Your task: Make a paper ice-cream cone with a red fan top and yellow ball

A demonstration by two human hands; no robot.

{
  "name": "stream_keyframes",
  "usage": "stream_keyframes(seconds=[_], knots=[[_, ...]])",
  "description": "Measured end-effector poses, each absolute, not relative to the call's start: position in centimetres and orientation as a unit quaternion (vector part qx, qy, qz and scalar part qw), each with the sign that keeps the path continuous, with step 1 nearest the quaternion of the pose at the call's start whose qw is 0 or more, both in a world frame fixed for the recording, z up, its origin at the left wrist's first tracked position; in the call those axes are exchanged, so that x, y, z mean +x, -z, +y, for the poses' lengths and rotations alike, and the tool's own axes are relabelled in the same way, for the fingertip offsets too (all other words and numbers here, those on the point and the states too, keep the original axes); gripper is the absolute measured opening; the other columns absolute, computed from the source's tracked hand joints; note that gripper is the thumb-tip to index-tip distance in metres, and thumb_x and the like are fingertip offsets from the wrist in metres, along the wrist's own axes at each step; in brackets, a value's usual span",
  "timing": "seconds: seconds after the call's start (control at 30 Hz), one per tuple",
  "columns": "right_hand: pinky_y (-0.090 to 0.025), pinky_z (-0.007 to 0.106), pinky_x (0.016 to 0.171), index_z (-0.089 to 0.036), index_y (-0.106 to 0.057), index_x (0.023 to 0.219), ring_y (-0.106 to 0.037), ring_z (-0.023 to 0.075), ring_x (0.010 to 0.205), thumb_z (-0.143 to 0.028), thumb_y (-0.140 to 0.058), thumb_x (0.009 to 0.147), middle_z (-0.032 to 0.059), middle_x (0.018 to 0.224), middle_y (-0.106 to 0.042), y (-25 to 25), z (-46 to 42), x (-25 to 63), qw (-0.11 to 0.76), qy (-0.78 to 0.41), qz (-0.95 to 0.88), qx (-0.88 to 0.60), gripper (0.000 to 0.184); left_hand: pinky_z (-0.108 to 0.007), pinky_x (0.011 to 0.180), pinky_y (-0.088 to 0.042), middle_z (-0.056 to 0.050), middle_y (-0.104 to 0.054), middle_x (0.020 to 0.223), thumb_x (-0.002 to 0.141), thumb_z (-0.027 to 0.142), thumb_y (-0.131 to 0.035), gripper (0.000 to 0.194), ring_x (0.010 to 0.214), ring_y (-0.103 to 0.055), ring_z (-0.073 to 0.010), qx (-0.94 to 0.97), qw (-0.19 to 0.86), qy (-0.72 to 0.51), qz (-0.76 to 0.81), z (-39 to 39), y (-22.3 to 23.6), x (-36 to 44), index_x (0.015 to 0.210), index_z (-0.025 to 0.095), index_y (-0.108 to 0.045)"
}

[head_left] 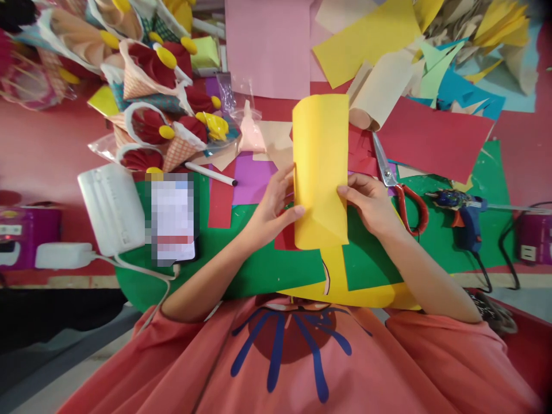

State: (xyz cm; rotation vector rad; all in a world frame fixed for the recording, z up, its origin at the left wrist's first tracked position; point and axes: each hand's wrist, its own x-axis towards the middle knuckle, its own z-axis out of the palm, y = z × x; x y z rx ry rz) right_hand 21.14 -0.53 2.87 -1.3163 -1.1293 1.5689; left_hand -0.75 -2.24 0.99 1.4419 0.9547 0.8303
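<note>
A sheet of yellow paper is curved into an upright roll in front of me, over the green mat. My left hand grips its left edge, the thumb on the near face and the other fingers behind. On the right edge, my right hand pinches the paper between thumb and fingers. Red-handled scissors lie just right of my right hand, blades pointing away. Beyond them rests a rolled beige paper tube. More yellow paper lies at the near table edge, below the roll.
Paper cones with ruffled fillings crowd the far left. A white power bank, a phone and a cable sit at left. A blue glue gun lies at right. Red paper, pink sheets and a marker lie beyond.
</note>
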Motion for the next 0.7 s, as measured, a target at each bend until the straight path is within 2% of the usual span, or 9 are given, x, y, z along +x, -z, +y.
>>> stream_keyframes(seconds=[0.07,0.13,0.23,0.33,0.5,0.6,0.7], knots=[[-0.048,0.026,0.059,-0.021,-0.056,0.066,-0.054,0.011,0.064,-0.055,-0.083,0.064,-0.0022,0.069,-0.06,-3.1,-0.8,20.7,0.377,-0.63,-0.461,-0.499,0.043,-0.041,0.108,-0.052,-0.013,-0.043,0.156,0.084,0.072,-0.053,0.09,0.141,-0.047,-0.0289,0.596,0.633,-0.335,0.364,-2.6,-1.5,-0.4,0.155,0.028,-0.019],[-0.049,0.027,0.063,-0.021,-0.052,0.064,-0.053,0.0114,0.066,-0.06,-0.082,0.064,-0.0019,0.071,-0.059,-3.3,-1.2,20.1,0.359,-0.641,-0.487,-0.473,0.049,-0.041,0.105,-0.054,-0.014,-0.052,0.149,0.079,0.076,-0.058,0.092,0.135,-0.054,-0.0314,0.565,0.688,-0.308,0.336,-2.9,-1.9,-0.1,0.151,0.024,-0.033],[-0.049,0.029,0.066,-0.02,-0.05,0.061,-0.052,0.0121,0.067,-0.066,-0.078,0.066,-0.0015,0.071,-0.056,-3.4,-1.7,19.5,0.338,-0.643,-0.527,-0.441,0.054,-0.039,0.088,-0.062,-0.014,-0.067,0.129,0.072,0.077,-0.064,0.089,0.11,-0.069,-0.0307,0.499,0.762,-0.263,0.318,-3.2,-2.1,-0.1,0.139,0.02,-0.051],[-0.051,0.033,0.074,-0.02,-0.054,0.059,-0.054,0.0136,0.072,-0.065,-0.075,0.07,-0.0002,0.073,-0.057,-3.3,-2.0,19.4,0.344,-0.627,-0.563,-0.414,0.052,-0.034,0.075,-0.063,-0.012,-0.073,0.115,0.071,0.068,-0.072,0.078,0.094,-0.073,-0.0269,0.458,0.781,-0.245,0.346,-3.1,-2.0,0.1,0.128,0.018,-0.059],[-0.053,0.038,0.081,-0.02,-0.055,0.058,-0.058,0.0147,0.077,-0.064,-0.073,0.074,0.0017,0.085,-0.062,-2.4,-2.2,19.9,0.379,-0.622,-0.564,-0.388,0.05,-0.035,0.086,-0.062,-0.011,-0.072,0.121,0.074,0.047,-0.076,0.064,0.101,-0.072,-0.0247,0.429,0.764,-0.297,0.38,-2.8,-1.9,0.7,0.127,0.019,-0.057],[-0.053,0.036,0.075,-0.021,-0.054,0.06,-0.06,0.0163,0.08,-0.063,-0.071,0.076,0.0024,0.088,-0.063,-2.0,-2.2,20.5,0.394,-0.612,-0.549,-0.411,0.048,-0.036,0.091,-0.061,-0.013,-0.066,0.131,0.078,0.041,-0.069,0.061,0.108,-0.071,-0.0255,0.413,0.749,-0.335,0.395,-2.6,-1.7,0.4,0.132,0.019,-0.051],[-0.048,0.03,0.064,-0.021,-0.052,0.061,-0.055,0.0129,0.068,-0.054,-0.07,0.081,-0.0008,0.074,-0.058,-2.3,-2.0,21.5,0.4,-0.583,-0.535,-0.462,0.043,-0.036,0.093,-0.06,-0.014,-0.062,0.137,0.086,0.044,-0.054,0.06,0.115,-0.068,-0.0254,0.459,0.688,-0.363,0.429,-2.1,-1.2,-0.5,0.139,0.019,-0.041]])
